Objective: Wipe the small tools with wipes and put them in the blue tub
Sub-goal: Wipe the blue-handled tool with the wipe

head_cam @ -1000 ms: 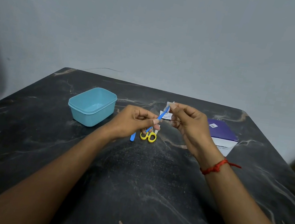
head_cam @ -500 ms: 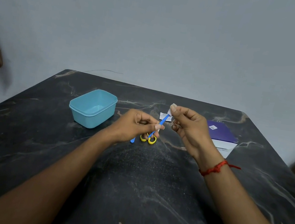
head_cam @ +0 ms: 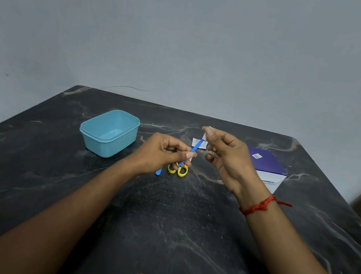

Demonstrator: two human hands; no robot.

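Between fingertips, blue tool and wipe

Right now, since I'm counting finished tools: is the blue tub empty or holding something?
Apparently empty: the blue tub shows a bare floor. The left hand holds the blue tool; the yellow scissors lie on the table.

One camera sits on the person's head. It looks forward and down, and its view is wide. Both arms reach in from the bottom edge. The left hand and the right hand are close, in the middle. The dark table fills the lower half. The grey wall fills the top.
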